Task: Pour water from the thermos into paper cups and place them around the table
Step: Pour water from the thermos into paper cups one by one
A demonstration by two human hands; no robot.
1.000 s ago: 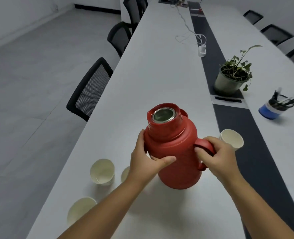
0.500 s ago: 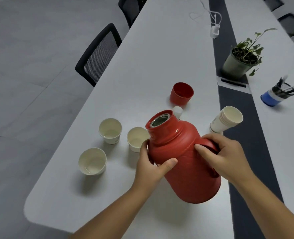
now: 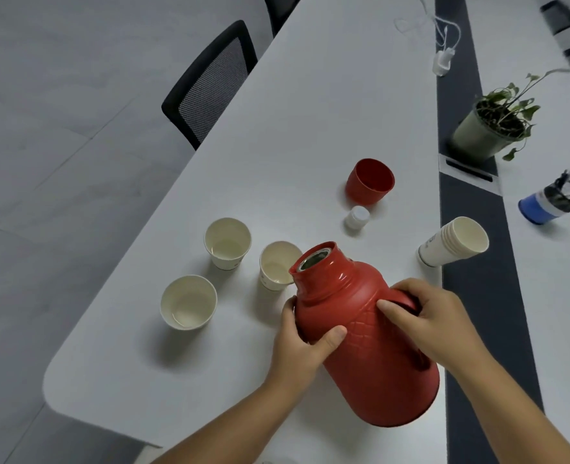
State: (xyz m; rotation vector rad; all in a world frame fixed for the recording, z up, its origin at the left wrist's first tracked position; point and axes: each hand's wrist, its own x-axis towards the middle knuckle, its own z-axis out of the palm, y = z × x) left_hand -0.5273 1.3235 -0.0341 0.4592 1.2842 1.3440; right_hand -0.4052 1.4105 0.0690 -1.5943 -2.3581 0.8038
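The red thermos (image 3: pixel 374 356) is lifted and tilted to the left, its open mouth just above a paper cup (image 3: pixel 275 267). My left hand (image 3: pixel 305 343) grips the thermos body below its neck. My right hand (image 3: pixel 434 316) grips the handle. Two more paper cups stand to the left: one farther back (image 3: pixel 227 243) with a little liquid in it, and one nearer the table's edge (image 3: pixel 188 302). A stack of paper cups (image 3: pixel 452 242) lies on its side to the right.
The red thermos cap (image 3: pixel 370 180) and a white stopper (image 3: pixel 357 217) sit behind the thermos. On the white table (image 3: pixel 310 95) a dark strip runs along the right, with a potted plant (image 3: pixel 491 128), a blue pen holder (image 3: pixel 544 204) and a white cable with a charger (image 3: pixel 442 61). A black chair (image 3: pixel 210 85) stands at the left edge.
The thermos has tipped further left, bringing its mouth over the nearest cup. My view has dropped lower toward the table; both hands keep their hold.
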